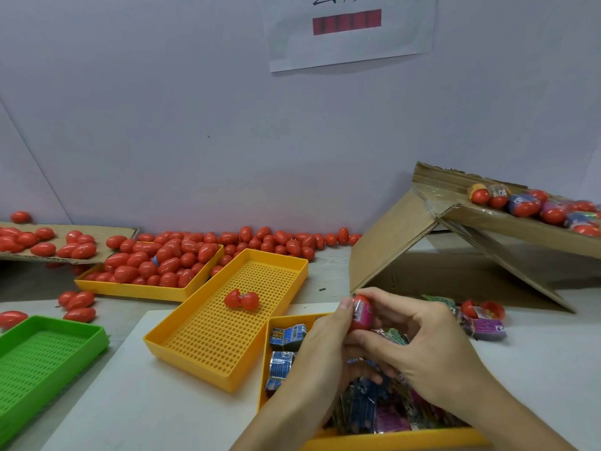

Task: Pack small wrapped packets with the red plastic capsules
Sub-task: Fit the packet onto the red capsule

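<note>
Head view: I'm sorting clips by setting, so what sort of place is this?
Probably a hand-packing bench in a small workshop or factory. Loose red capsules fill a yellow tray, wrapped packets fill another, and both hands hold a capsule with a packet. Finished ones lie on a cardboard box.

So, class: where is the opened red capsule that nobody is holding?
In the head view, the opened red capsule lies alone in the middle perforated yellow tray, left of both hands, with the capsule-filled yellow tray behind it.
</note>
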`<action>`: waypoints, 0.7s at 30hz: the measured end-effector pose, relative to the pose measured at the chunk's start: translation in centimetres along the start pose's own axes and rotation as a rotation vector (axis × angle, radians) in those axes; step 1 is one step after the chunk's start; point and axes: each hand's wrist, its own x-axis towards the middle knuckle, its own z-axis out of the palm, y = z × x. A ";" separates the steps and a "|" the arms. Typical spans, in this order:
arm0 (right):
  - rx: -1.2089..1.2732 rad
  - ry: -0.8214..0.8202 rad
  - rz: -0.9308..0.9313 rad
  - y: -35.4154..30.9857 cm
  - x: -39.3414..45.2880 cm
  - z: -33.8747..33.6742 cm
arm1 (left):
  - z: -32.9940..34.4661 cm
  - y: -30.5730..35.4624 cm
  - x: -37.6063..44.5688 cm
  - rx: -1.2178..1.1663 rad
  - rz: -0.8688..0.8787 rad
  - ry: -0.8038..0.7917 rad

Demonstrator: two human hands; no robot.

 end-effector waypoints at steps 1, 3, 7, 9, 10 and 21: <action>0.005 0.004 0.000 -0.1 0.0 0.0 | 0.0 -0.1 0.0 -0.003 0.007 0.003; 0.013 0.013 0.000 -0.2 -0.1 0.0 | 0.1 -0.1 -0.2 0.001 0.025 -0.009; 0.024 0.033 0.012 -0.4 -0.1 -0.1 | 0.2 0.0 -0.4 0.002 0.036 -0.015; 0.023 0.032 0.017 -0.5 -0.1 -0.1 | 0.2 0.0 -0.4 -0.008 0.036 -0.013; 0.022 0.030 0.020 -0.6 -0.1 -0.1 | 0.2 -0.1 -0.3 -0.009 0.029 -0.007; -0.257 0.034 -0.097 -1.1 -0.1 0.1 | -0.2 -0.4 0.0 0.172 0.119 0.104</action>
